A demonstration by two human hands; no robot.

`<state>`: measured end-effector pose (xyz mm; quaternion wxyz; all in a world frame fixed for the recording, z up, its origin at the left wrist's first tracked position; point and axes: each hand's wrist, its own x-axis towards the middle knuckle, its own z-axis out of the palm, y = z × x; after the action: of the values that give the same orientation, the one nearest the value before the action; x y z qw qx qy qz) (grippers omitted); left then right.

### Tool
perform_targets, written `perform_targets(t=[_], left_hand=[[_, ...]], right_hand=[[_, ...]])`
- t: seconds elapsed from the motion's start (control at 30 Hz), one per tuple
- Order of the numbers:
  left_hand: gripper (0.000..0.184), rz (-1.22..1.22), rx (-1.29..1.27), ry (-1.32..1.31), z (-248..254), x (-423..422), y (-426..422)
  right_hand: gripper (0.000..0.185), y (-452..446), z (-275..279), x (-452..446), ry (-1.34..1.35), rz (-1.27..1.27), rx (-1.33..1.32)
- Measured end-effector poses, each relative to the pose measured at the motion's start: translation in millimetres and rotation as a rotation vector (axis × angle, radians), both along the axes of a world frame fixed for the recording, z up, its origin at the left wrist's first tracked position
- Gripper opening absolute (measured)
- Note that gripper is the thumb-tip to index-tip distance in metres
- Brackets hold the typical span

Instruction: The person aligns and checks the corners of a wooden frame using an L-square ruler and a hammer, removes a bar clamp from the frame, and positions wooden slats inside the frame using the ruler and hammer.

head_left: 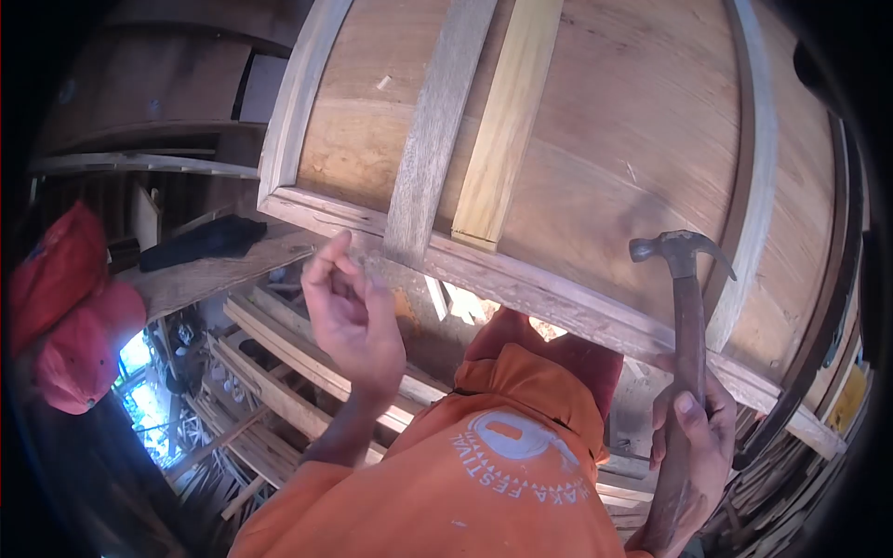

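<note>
My right hand (698,428) is wrapped round the handle of a claw hammer (686,316), whose head is up over the lower right of a wooden panel (614,139). My left hand (353,316) is raised beside the panel's lower left edge, palm up with curled fingers; whether it pinches something small cannot be made out. Two strips lie across the panel, a greyish one (437,130) and a yellowish one (510,121), with their ends at the edge rail (558,293).
Long wooden boards (307,372) are stacked below on the left. A red cap (88,344) hangs at the far left, near a dark cloth (205,244) on a plank (223,274). More wood pieces lie at the lower right.
</note>
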<state>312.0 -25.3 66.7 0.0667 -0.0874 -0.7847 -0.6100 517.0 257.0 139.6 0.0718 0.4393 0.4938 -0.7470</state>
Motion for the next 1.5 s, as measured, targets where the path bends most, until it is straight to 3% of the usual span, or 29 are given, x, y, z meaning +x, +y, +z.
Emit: perform_targets(t=[0.13,0.23,0.3,0.33,0.4,0.47,0.57,0.8,0.9,0.97,1.2,1.23,1.33,1.5], left_hand=[[0.046,0.015,-0.207,-0.015,9,-1,0],[0.046,-0.126,-0.231,-0.226,41,-42,27],[0.052,-0.362,-0.482,-0.354,46,-66,49],[0.052,-0.358,-0.496,-0.364,43,-74,60],[0.056,-0.517,-0.635,-0.126,32,-83,84],[0.057,-0.508,-0.62,-0.09,28,-87,102],[0.06,-0.519,-0.62,-0.004,22,-100,113],[0.07,-0.629,-0.682,0.002,8,-111,126],[0.074,-0.633,-0.66,0.059,-4,-117,137],[0.076,-0.639,-0.676,0.045,-5,-123,142],[0.08,-0.615,-0.499,-0.174,11,-129,138],[0.07,-0.695,-0.59,0.001,7,-134,135],[0.067,-0.675,-0.756,0.141,18,-130,136],[0.068,-0.727,-0.682,0.194,13,-125,139]], right_hand=[[0.068,21,-6,-20,-0.08,0.002,-0.061],[0.07,38,-5,-21,-0.155,0.087,-0.046],[0.074,47,-8,-16,-0.146,0.109,-0.048],[0.078,52,-9,-15,-0.137,0.128,-0.032],[0.074,60,-2,-22,-0.135,0.156,-0.02],[0.043,67,15,-29,-0.252,0.057,-0.132],[0.051,71,3,-18,-0.285,0.024,-0.154],[0.053,88,1,-18,-0.357,0.061,-0.315],[0.052,90,4,-26,-0.269,0.024,-0.431],[0.05,84,12,-35,-0.364,0.006,-0.249],[0.053,65,20,-17,-0.442,-0.014,-0.137],[0.054,58,24,-19,-0.468,-0.029,-0.104],[0.056,44,25,-31,-0.438,-0.009,-0.106],[0.068,14,-5,-42,-0.201,0.123,-0.219]])
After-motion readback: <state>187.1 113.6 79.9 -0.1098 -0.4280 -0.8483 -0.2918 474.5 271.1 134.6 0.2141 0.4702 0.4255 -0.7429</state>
